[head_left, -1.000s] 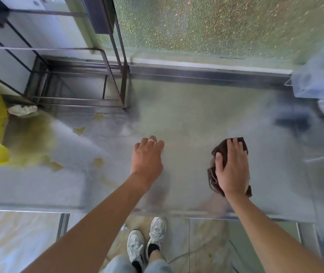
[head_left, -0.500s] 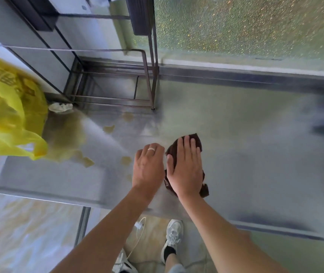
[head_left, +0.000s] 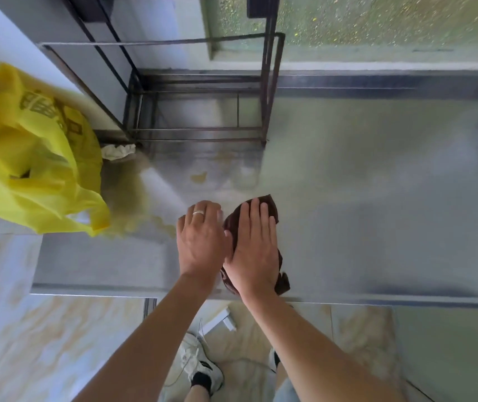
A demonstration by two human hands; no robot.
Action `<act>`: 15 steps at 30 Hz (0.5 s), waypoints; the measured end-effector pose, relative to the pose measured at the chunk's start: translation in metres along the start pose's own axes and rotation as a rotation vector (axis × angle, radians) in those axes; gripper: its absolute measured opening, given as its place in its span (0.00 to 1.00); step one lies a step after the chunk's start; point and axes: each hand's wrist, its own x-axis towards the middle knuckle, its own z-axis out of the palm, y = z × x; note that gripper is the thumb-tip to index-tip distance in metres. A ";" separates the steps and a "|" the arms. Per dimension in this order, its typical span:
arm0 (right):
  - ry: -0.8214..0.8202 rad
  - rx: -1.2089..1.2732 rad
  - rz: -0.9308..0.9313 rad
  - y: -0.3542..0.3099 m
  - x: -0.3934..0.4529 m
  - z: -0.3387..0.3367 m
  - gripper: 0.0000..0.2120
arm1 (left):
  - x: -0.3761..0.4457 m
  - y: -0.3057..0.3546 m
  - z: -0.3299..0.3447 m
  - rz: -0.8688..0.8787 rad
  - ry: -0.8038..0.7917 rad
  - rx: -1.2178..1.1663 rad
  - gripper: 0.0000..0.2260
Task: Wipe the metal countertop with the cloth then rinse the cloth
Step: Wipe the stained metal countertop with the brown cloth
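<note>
- A right hand [head_left: 253,250] presses a dark brown crumpled cloth [head_left: 263,205] flat, fingers straight, near the front edge of a brushed metal countertop [head_left: 377,221].
- The left hand [head_left: 201,239], wearing a silver ring [head_left: 198,212], rests palm-down just beside it at 9 o'clock.
- A yellow plastic bag [head_left: 28,158] sits at 10 o'clock; a dark metal wire rack [head_left: 200,132] stands at 12 o'clock.
- Yellowish stains [head_left: 198,177] mark the metal between rack and hands.

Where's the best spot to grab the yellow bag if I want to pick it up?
Probably the handle loop at the corner of the yellow bag nearest the left hand. It sticks out free over the countertop, so fingers coming from the right could hook through it. The rest is loose, crumpled plastic.
</note>
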 end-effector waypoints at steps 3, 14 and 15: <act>-0.022 -0.010 -0.035 -0.043 0.004 0.014 0.33 | 0.001 -0.037 -0.007 -0.047 0.043 -0.021 0.05; 0.082 0.086 0.042 -0.152 0.037 0.048 0.31 | 0.018 -0.140 -0.025 -0.099 0.126 -0.038 0.13; 0.089 0.084 0.026 -0.156 0.040 0.050 0.31 | 0.019 -0.146 -0.023 -0.107 0.137 -0.030 0.10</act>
